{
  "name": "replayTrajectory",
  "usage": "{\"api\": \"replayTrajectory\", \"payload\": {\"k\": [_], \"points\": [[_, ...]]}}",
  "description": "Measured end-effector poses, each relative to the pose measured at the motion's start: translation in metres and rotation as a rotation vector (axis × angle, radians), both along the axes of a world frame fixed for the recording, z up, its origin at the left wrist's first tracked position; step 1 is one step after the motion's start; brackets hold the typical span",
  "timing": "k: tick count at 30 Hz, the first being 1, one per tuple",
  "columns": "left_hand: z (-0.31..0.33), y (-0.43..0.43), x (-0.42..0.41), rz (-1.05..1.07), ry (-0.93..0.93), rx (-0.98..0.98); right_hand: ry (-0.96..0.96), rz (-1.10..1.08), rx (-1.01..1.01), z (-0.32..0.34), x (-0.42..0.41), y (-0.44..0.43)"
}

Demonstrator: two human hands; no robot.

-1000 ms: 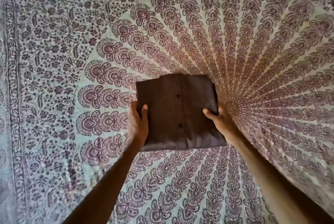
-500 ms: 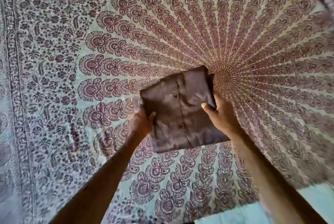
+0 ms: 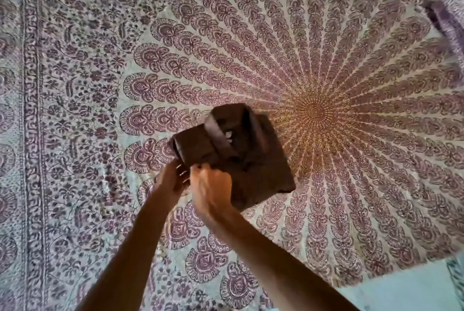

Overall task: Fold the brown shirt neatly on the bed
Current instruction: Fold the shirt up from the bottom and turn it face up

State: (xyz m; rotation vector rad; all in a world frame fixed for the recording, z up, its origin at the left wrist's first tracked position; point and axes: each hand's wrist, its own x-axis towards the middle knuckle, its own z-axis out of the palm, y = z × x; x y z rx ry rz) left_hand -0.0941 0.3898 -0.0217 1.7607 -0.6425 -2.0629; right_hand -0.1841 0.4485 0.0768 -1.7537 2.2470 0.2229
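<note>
The brown shirt [image 3: 253, 160] is a folded bundle, collar side up, with a white label showing inside the collar. It sits tilted just left of the mandala centre on the patterned bedspread [image 3: 326, 64]. My left hand [image 3: 169, 181] grips its near left corner from below, fingers curled under the cloth. My right hand [image 3: 211, 191] is closed on the same near edge, right beside the left hand and partly covering the shirt's lower left part. Whether the bundle rests on the bed or is lifted is unclear.
A purple patterned pillow [image 3: 449, 19] lies at the far right edge. The bedspread's lower right edge ends over a pale blue surface [image 3: 401, 290]. A dense floral border [image 3: 32, 134] runs down the left side.
The shirt has been turned over and rotated: the buttoned front showed before, the collar and label show now. My right hand moved from the shirt's right side to beside my left hand.
</note>
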Motion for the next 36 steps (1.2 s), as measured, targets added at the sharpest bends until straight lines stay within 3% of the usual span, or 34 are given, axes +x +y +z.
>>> {"api": "replayTrajectory", "payload": {"k": [4,7,9,12,14,18,20,23,26,29,36], "points": [[-0.011,-0.003,0.029,0.05,-0.058,0.055,-0.061,0.012,0.11,-0.037,0.031,0.008],[-0.006,-0.008,0.025,-0.054,-0.104,-0.014,-0.321,-0.035,0.075,-0.039,0.011,0.017],[-0.002,-0.008,0.017,-0.123,-0.212,-0.097,-0.452,-0.204,-0.071,-0.031,-0.02,0.021],[-0.001,-0.002,0.004,-0.173,-0.457,-0.218,-0.338,-0.531,-0.35,-0.041,-0.092,0.032],[-0.001,0.004,-0.004,-0.155,-0.48,-0.279,-0.291,-0.75,-0.229,-0.057,-0.139,0.04],[0.008,-0.01,-0.007,-0.274,-0.496,-0.4,-0.771,-0.946,-0.042,-0.069,-0.179,0.045],[0.013,-0.035,-0.006,-0.394,-0.583,-0.484,-0.874,-0.929,0.014,-0.069,-0.171,0.047],[0.016,-0.072,-0.001,-0.501,-0.646,-0.566,-0.847,-0.917,0.058,-0.075,-0.14,0.052],[0.015,-0.083,0.001,-0.518,-0.665,-0.553,-0.576,-0.969,-0.207,-0.076,-0.122,0.054],[0.015,-0.081,0.002,-0.469,-0.749,-0.674,-0.566,-0.955,-0.425,-0.072,-0.131,0.043],[0.015,-0.088,-0.008,-0.376,-0.699,-0.655,-0.579,-0.932,-0.273,-0.078,-0.144,-0.001]]}}
